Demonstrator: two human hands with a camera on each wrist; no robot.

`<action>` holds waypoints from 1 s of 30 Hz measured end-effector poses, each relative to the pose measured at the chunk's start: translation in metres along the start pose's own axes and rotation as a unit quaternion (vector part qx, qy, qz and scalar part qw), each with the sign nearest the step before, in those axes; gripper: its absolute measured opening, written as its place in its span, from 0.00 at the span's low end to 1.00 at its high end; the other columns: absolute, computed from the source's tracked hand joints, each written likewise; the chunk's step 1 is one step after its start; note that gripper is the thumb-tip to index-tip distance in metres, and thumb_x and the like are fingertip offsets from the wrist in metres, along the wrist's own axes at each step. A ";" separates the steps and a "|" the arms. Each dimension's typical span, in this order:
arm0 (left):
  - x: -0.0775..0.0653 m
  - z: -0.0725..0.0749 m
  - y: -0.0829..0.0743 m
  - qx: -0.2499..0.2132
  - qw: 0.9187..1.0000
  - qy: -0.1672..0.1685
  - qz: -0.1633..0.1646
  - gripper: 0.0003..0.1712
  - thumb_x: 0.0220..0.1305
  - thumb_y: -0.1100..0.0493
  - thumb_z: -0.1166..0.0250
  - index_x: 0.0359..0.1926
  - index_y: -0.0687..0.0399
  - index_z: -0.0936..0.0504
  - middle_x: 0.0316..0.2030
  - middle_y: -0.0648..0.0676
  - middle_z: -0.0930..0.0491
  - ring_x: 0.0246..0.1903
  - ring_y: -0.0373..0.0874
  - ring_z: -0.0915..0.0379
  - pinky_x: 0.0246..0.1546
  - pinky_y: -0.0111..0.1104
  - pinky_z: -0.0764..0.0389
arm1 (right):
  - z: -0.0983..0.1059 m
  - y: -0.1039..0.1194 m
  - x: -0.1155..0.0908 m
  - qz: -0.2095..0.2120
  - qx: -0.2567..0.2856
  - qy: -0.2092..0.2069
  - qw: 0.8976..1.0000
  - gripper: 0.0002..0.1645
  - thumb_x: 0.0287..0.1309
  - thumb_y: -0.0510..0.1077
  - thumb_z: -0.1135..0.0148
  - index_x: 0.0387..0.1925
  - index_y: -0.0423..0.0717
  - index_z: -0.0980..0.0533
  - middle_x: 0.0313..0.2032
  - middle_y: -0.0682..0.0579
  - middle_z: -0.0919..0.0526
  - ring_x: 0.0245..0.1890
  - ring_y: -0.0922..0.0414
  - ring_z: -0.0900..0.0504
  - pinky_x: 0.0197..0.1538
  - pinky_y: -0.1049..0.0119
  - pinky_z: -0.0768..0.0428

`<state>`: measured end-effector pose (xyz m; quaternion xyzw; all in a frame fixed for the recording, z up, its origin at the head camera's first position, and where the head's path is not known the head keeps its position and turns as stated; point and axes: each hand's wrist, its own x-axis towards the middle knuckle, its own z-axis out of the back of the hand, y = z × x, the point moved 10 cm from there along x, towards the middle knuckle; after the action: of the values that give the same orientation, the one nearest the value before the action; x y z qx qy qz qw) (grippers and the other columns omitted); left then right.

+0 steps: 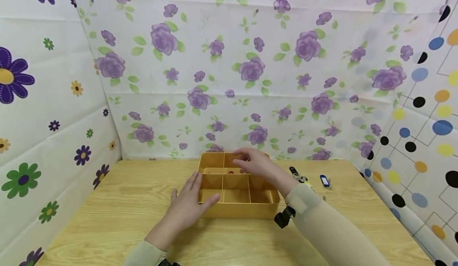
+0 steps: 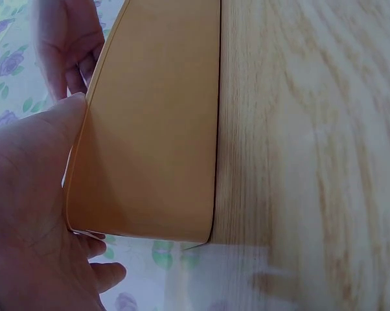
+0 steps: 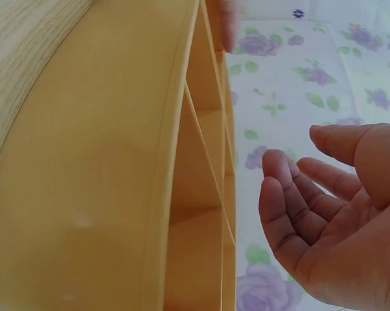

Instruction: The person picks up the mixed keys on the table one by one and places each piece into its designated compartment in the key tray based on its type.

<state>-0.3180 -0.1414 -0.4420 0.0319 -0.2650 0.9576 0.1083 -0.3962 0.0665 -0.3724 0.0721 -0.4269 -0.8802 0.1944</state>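
Observation:
A yellow-orange divided box [image 1: 239, 211] with several open compartments stands on the table, near the back wall. My left hand [image 1: 187, 202] rests at its left front corner, fingers along the left side and thumb over the front rim. The left wrist view shows that thumb touching the rim. Over the back right part of the box hovers my right hand [image 1: 255, 162]. In the right wrist view its fingers [image 3: 287, 223] are loosely bent, apart from the thumb, with nothing between them. A small red item [image 1: 231, 172] lies in a back compartment, too small to identify.
Right of the box lies a bunch of keys [image 1: 299, 176] with a black tag, partly near my right sleeve. Farther right is a blue key tag [image 1: 325, 181] with a key. Patterned cloth walls [image 1: 250, 75] enclose the wooden table [image 1: 143, 190] at the back and sides.

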 end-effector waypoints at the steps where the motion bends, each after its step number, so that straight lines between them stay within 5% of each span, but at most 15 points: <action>1: 0.000 0.000 0.000 -0.002 1.000 0.001 0.000 0.63 0.76 0.21 0.42 0.90 0.60 0.51 0.89 0.60 0.57 0.84 0.65 0.49 0.75 0.79 0.62 | 0.003 -0.002 -0.003 -0.002 -0.002 -0.004 1.000 0.27 0.83 0.50 0.36 0.76 0.49 0.23 0.55 0.45 0.11 0.46 0.48 0.09 0.55 0.52 0.11; 19: 0.002 -0.003 0.003 0.002 1.000 0.003 0.003 0.67 0.75 0.21 0.42 0.90 0.61 0.57 0.89 0.61 0.59 0.85 0.64 0.55 0.76 0.77 0.65 | 0.049 -0.041 -0.061 -0.006 0.023 -0.060 0.998 0.27 0.84 0.48 0.37 0.74 0.40 0.23 0.54 0.44 0.12 0.53 0.39 0.12 0.60 0.45 0.13; 30: 0.001 -0.003 0.003 0.003 1.000 0.006 0.003 0.68 0.74 0.18 0.44 0.90 0.59 0.59 0.89 0.59 0.60 0.86 0.62 0.58 0.76 0.77 0.66 | 0.071 -0.069 -0.086 -0.031 -0.004 -0.078 0.996 0.28 0.85 0.52 0.39 0.75 0.42 0.23 0.51 0.47 0.10 0.46 0.51 0.11 0.51 0.54 0.12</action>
<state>-0.3198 -0.1426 -0.4457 0.0258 -0.2612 0.9591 0.1063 -0.3579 0.1917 -0.3851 0.0155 -0.4344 -0.8906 0.1336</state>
